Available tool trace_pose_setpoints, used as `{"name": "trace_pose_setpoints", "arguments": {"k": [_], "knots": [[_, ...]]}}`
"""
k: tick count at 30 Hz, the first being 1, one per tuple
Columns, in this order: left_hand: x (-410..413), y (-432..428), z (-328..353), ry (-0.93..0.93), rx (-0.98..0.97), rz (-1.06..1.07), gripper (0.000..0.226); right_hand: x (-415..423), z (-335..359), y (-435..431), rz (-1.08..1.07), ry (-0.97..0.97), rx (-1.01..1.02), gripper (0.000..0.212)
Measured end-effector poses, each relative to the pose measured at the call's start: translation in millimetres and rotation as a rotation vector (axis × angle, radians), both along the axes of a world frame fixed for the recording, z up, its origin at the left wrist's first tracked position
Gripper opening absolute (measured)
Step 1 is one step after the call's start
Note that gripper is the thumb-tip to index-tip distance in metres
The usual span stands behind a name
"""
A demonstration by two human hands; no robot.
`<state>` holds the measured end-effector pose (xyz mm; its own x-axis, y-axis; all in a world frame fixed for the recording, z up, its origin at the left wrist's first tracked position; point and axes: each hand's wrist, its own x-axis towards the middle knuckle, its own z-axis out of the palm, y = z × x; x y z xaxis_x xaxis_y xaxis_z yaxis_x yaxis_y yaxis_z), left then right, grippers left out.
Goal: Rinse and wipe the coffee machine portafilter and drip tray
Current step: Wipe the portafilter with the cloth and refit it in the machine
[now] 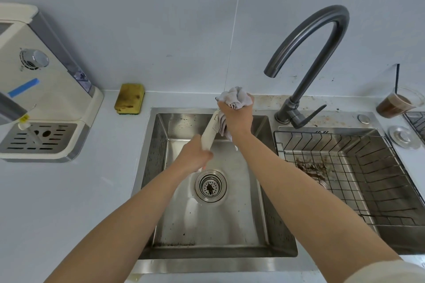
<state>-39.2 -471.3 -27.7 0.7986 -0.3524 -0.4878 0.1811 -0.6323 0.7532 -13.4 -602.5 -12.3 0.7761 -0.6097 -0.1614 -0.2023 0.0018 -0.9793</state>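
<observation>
Over the left sink basin [232, 232] my left hand [195, 156] grips the cream handle of the portafilter [209, 134], which points up and away. My right hand [236, 115] is closed around a crumpled grey cloth [236, 97] bunched over the portafilter's head, so the head itself is hidden. The cream coffee machine [46, 89] stands at the left on the counter, with its slotted metal drip tray [39, 138] still seated in its base.
A dark gooseneck faucet [322, 37] arches over the sink divider. The right basin holds a wire rack [345, 167] with coffee grounds beneath. A yellow sponge [130, 98] leans at the wall, a plastic cup of coffee [395, 103] stands far right, and a clear lid [403, 136] lies by it.
</observation>
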Motion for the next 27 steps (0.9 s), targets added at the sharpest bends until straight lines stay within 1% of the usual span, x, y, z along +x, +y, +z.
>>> {"name": "trace_pose_setpoints", "arguments": {"k": [1,4,6,8,10,13,14,16,18,20,21,23,25,27], "knots": [[-2.4,-4.4,-0.7,-0.009,0.009,0.028,0.022,0.3,-0.6,0.9,0.023,0.022,-0.06,0.037],[-6.7,-11.9,-3.8,0.01,-0.039,0.103,0.018,1.4,-1.9,4.9,0.094,0.022,-0.26,0.034],[-6.9,-12.7,-5.4,0.04,-0.092,0.116,0.02,-1.6,-4.1,7.5,0.142,-0.024,-0.355,0.043],[-6.9,-12.7,-5.1,0.079,-0.155,0.14,0.021,-4.7,-6.3,10.9,0.225,-0.021,-0.445,0.047],[-6.0,-13.1,-2.8,0.098,-0.219,0.178,0.023,-4.7,-11.2,15.1,0.329,0.038,-0.478,0.048],[-1.4,-10.2,-1.4,0.086,-0.257,0.211,0.025,-9.9,-18.8,22.7,0.564,0.197,-0.69,0.049],[-0.2,-7.8,-2.0,0.078,-0.258,0.211,0.026,-12.8,-19.8,23.7,0.598,0.196,-0.655,0.049],[1.8,-3.8,-4.9,0.057,-0.28,0.205,0.028,-19.3,-18.0,24.1,0.627,0.148,-0.505,0.05],[4.4,-1.9,-9.2,0.031,-0.302,0.212,0.03,-24.7,-16.0,25.4,0.679,0.14,-0.478,0.048],[9.5,-1.2,-16.3,0.017,-0.245,0.229,0.032,-29.3,-17.2,28.9,0.758,0.139,-0.465,0.045],[13.2,-0.6,-20.3,0.023,-0.192,0.239,0.034,-32.2,-15.8,31.5,0.769,0.131,-0.426,0.044],[17.8,1.6,-29.2,0.065,-0.134,0.269,0.036,-35.8,-14.4,32.1,0.785,0.092,-0.345,0.036],[19.7,3.6,-33.7,0.099,-0.149,0.29,0.038,-40.3,-10.2,29.5,0.855,0.042,-0.307,0.026],[19.3,7.5,-32.0,0.11,-0.186,0.266,0.043,-43.6,-7.7,25.3,0.906,0.024,-0.246,0.021]]}}
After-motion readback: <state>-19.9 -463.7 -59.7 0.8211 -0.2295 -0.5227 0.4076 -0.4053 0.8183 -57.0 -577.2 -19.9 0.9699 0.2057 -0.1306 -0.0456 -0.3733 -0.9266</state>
